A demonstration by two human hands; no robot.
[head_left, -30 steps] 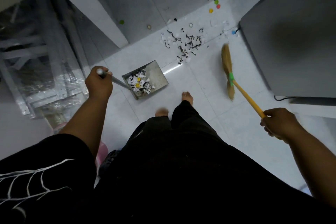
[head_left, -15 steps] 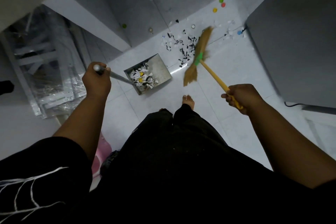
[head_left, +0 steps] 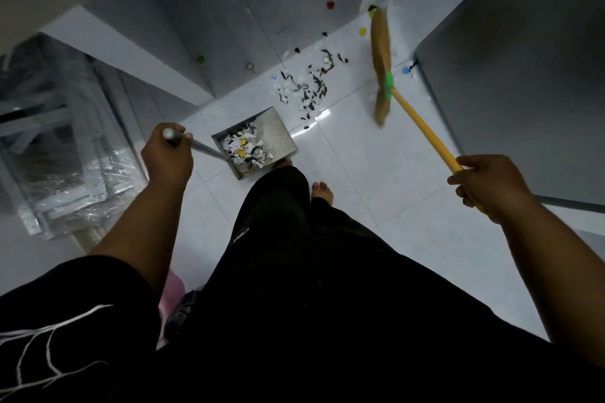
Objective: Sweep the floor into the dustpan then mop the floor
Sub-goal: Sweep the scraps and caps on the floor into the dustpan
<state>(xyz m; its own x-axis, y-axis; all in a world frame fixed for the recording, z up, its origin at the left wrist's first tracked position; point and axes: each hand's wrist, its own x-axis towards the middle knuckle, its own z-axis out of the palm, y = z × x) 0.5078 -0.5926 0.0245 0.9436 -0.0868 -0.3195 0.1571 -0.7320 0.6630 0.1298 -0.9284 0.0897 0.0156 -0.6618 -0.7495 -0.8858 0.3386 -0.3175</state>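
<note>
The broom (head_left: 389,83) points toward 1 o'clock, right hand (head_left: 484,183) curled around its handle; the dustpan (head_left: 278,137) sits at 11 o'clock, left hand (head_left: 167,157) gripping its rod. A hard stroke may scatter the scraps (head_left: 304,88) past it.

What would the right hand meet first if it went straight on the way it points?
Following the yellow broom handle it grips, the right hand would probably first reach the green binding, then the bristles. Depth there is hard to judge.
</note>
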